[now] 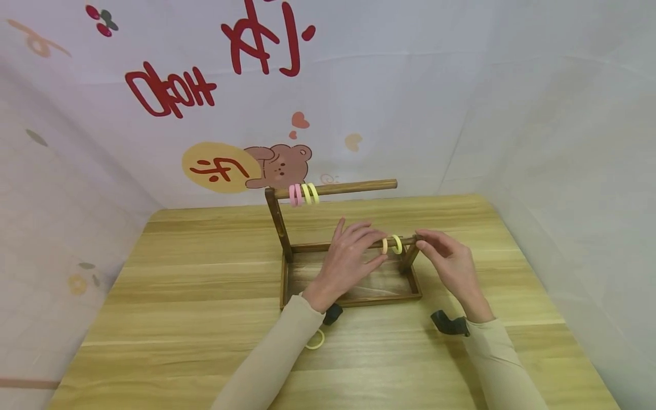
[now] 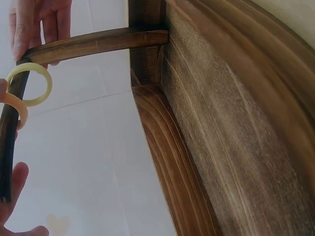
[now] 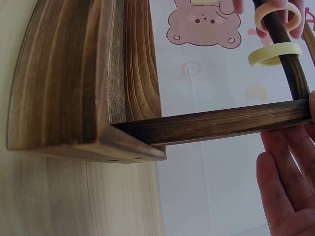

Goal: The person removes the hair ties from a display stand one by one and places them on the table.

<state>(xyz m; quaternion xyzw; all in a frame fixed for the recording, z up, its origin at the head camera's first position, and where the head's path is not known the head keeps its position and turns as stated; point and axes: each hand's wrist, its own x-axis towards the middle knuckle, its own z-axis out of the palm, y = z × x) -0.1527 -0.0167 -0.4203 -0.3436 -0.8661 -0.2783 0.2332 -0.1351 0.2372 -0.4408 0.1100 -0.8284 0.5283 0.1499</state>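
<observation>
A dark wooden rack [image 1: 335,188] stands on the table, with an upper bar, a lower bar and a tray base. On the lower bar hang a pale orange ring [image 3: 266,11] and a yellow ring [image 3: 274,53]. My left hand [image 1: 351,256] pinches the orange ring between thumb and fingers. At the right end of that bar, my right hand [image 1: 451,262] holds the top of the short post [image 3: 221,120] between thumb and fingers. Two pink rings [image 1: 295,195] and two yellow rings [image 1: 310,193] hang near the left end of the upper bar.
Another yellow ring [image 1: 315,340] lies on the wooden table [image 1: 205,319] in front of the rack, partly covered by the left sleeve. A white printed cloth [image 1: 410,114] rises behind the table. Dark wrist devices [image 1: 449,323] sit below both hands.
</observation>
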